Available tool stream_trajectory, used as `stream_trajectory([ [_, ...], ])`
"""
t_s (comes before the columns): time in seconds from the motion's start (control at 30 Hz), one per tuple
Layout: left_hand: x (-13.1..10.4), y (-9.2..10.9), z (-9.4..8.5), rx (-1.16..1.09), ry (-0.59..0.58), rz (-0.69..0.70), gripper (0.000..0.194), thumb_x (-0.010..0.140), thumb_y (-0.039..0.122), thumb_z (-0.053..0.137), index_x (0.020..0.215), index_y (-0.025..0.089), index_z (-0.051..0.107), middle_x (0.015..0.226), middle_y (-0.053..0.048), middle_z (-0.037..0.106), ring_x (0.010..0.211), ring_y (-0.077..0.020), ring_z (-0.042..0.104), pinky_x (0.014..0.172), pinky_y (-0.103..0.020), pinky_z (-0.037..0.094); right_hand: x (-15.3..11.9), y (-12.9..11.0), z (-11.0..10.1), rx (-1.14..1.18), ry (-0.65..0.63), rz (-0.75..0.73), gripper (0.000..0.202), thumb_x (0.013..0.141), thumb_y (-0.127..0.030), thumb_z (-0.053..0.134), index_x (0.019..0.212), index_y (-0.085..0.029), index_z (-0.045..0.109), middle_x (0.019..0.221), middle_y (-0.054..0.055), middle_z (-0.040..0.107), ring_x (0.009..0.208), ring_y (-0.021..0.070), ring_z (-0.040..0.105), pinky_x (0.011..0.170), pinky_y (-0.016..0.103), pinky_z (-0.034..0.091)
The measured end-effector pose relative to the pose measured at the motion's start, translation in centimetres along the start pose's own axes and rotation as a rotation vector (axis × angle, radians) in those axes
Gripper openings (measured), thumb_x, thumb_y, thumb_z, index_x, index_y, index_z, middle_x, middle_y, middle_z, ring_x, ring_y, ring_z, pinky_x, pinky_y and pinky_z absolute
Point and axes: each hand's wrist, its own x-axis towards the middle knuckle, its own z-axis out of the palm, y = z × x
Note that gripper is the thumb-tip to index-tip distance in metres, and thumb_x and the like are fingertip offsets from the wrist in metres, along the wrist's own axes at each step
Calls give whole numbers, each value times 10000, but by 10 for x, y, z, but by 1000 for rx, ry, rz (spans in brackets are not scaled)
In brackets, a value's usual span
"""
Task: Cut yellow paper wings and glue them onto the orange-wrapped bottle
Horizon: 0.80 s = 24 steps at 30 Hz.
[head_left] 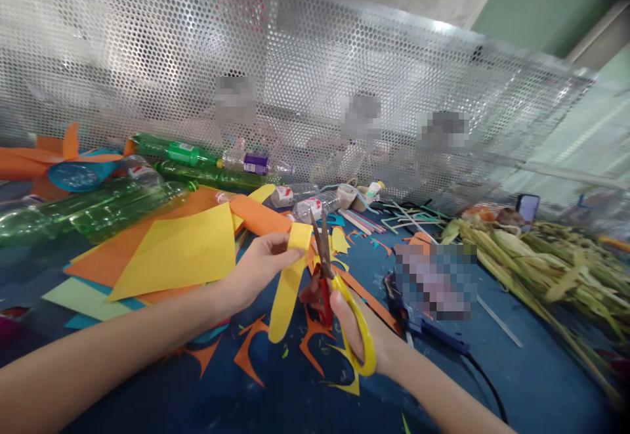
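My left hand (pixel 263 263) pinches a yellow paper strip (pixel 286 296) near its folded top; its rounded lower end hangs down over the table. In my right hand (pixel 347 319) are scissors (pixel 354 329) with yellow handles. Their blades point up and stand slightly apart, just right of the strip's top. Under and behind the hands lies a red object (pixel 317 296), partly hidden by the scissors. Orange paper scraps (pixel 253 348) and yellow scraps lie around it on the blue table.
Left are yellow paper sheets (pixel 182 250) over orange ones, and green plastic bottles (pixel 132 207). A blue glue gun (pixel 433 332) with a black cord lies right. Corn husks (pixel 551 270) are piled far right. Behind stands a perforated metal screen (pixel 305 79), with people partly visible through it.
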Motion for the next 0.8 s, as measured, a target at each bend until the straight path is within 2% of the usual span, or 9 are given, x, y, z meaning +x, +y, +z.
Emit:
stream_trajectory([
  [0.07, -2, 1, 1, -73, -29, -1, 172, 739, 284, 650, 861, 164, 663, 845, -33, 701, 727, -165, 638, 725, -301, 491, -3, -6, -2, -2, -79, 37, 469, 919, -502, 254, 959, -210, 618, 838, 75, 657, 837, 214, 610, 840, 374, 481],
  [0.13, -3, 3, 2, -103, -36, 8, 178, 749, 295, 649, 873, 169, 668, 850, -34, 705, 720, -161, 641, 713, -292, 497, -4, -9, -3, -45, -71, 21, 457, 926, -483, 233, 1012, -216, 594, 910, 81, 646, 885, 228, 593, 853, 382, 463],
  [0.2, -4, 4, 2, -105, -25, 13, 177, 744, 302, 657, 858, 167, 671, 829, -34, 707, 698, -157, 641, 691, -281, 500, -4, -10, -2, -146, -38, -55, 416, 918, -478, 261, 1051, -222, 561, 983, 89, 622, 933, 247, 568, 876, 397, 433],
  [0.23, -4, 4, 2, -105, -17, 13, 176, 740, 303, 662, 849, 166, 672, 818, -34, 708, 686, -154, 640, 680, -277, 501, -4, -11, -2, -188, -38, -79, 408, 915, -477, 260, 1049, -219, 546, 960, 92, 616, 901, 250, 570, 850, 397, 440],
  [0.33, -4, 5, 3, -108, 9, 21, 160, 730, 297, 670, 822, 166, 673, 799, -27, 706, 672, -144, 633, 673, -269, 497, -4, -12, -2, -247, -85, -101, 393, 912, -468, 222, 953, -211, 516, 748, 63, 585, 649, 217, 559, 638, 360, 471],
  [0.4, -5, 5, 4, -109, 20, 37, 141, 728, 286, 672, 807, 169, 674, 787, -15, 703, 671, -135, 627, 678, -260, 492, -6, -14, -1, -281, -73, -123, 344, 910, -446, 246, 919, -212, 499, 687, 43, 563, 574, 200, 532, 574, 344, 456],
  [0.57, -8, 6, 7, -97, 9, 42, 117, 736, 266, 656, 804, 173, 672, 759, -4, 697, 674, -132, 622, 674, -250, 484, -7, -18, -1, -302, -58, -154, 302, 904, -421, 309, 1003, -206, 497, 677, 36, 580, 568, 200, 550, 558, 324, 458],
  [0.8, -12, 8, 8, -19, 40, 64, 103, 715, 243, 649, 782, 166, 666, 725, 5, 683, 656, -136, 614, 648, -246, 477, -9, -17, 2, -303, -10, -149, 341, 891, -483, 327, 940, -228, 548, 663, 35, 586, 548, 193, 564, 548, 294, 459],
])
